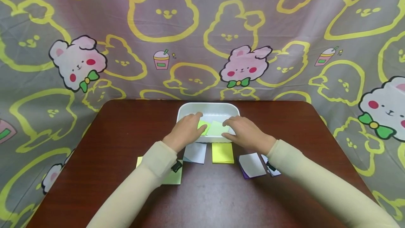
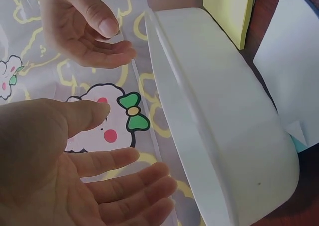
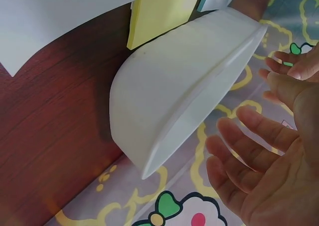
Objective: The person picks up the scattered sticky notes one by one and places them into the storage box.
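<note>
A white plastic tray [image 1: 209, 104] stands at the far edge of the table. Inside it lie a bright yellow-green sticky note pad [image 1: 205, 126] and a pale green one [image 1: 216, 129], both partly covered by the hands in the head view. My left hand [image 1: 186, 132] hovers over the tray's left side, fingers spread and loosely bent. Over the right side is my right hand [image 1: 248, 133], its fingers likewise relaxed. Both wrist views show the left hand [image 2: 107, 178] and the right hand [image 3: 261, 168] with nothing in them, apart from the tray wall.
In front of the tray lie a bluish-white pad [image 1: 196, 153] and a yellow pad [image 1: 223, 153]. To the right are a white-and-purple stack [image 1: 252, 165] and another pad [image 1: 274, 172] by the sleeve. A green pad [image 1: 173, 178] is half hidden under the left forearm. A patterned curtain [image 1: 190, 90] hangs behind.
</note>
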Demonstrator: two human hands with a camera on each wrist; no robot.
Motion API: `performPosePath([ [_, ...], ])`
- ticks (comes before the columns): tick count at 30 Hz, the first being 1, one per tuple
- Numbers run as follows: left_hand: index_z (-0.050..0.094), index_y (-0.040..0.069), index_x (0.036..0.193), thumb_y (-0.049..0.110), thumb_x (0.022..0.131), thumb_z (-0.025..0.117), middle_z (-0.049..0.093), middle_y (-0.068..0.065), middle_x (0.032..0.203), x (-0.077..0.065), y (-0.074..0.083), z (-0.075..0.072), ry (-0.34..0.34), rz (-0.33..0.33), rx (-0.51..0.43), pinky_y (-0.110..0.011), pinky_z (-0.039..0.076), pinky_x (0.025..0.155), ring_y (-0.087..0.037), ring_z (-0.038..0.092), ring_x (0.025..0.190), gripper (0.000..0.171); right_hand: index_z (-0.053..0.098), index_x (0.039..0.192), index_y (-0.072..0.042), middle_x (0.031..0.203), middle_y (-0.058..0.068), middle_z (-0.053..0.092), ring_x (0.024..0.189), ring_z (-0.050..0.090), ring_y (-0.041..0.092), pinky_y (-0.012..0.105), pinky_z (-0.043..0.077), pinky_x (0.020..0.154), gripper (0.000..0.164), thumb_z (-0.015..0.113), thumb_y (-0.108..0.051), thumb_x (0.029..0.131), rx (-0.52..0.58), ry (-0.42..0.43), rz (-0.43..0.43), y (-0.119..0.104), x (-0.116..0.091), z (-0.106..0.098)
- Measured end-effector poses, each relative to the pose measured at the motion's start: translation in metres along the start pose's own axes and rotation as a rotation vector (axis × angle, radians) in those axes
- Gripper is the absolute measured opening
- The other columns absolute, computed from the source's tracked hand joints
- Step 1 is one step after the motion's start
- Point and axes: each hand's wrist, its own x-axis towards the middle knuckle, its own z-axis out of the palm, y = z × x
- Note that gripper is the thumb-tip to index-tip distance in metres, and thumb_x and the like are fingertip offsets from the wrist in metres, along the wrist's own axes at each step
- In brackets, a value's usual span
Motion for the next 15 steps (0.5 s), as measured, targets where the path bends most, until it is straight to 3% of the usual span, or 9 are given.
performPosePath([
  [15,0.054,0.001,0.14,0.03,0.101,0.062,0.068,-0.019,0.127,-0.009,0.008,0.002,0.0,0.034,-0.011,-0.046,0.052,0.101,-0.032,0.065,0.118,0.05,0.073,0.113,-0.004,0.107,0.012,0.076,0.094,0.069,0.025,0.043,0.057,0.084,0.035,0.077,-0.029,0.09,0.002,0.028,-0.002,0.003,-0.014,0.0],
])
